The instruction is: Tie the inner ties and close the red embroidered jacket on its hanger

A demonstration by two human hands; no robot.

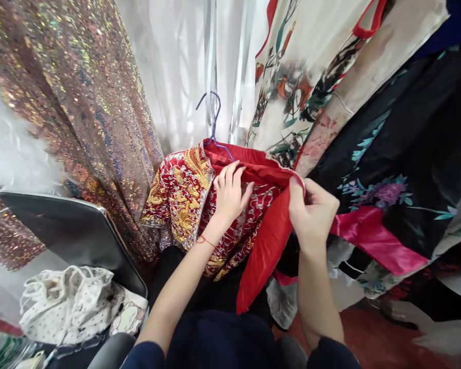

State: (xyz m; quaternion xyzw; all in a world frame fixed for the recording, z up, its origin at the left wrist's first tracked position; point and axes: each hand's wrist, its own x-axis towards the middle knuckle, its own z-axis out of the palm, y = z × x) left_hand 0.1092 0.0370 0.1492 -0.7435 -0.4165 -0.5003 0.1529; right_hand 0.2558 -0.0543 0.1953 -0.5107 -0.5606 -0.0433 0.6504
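Note:
A red jacket with gold and silver embroidery is on a purple wire hanger, whose hook points up. My right hand pinches the jacket's front edge between thumb and fingers and holds that side out to the right, so its plain red lining shows. With fingers spread, my left hand lies on the front of the jacket just below the collar. The lower end of the hanger goes inside the neck opening, and its arms are hidden by the cloth.
Sequined fabric hangs at the left. To the right hang a white printed dress and a black floral garment with a pink sash. A black chair back and a white dotted cloth bag are at lower left.

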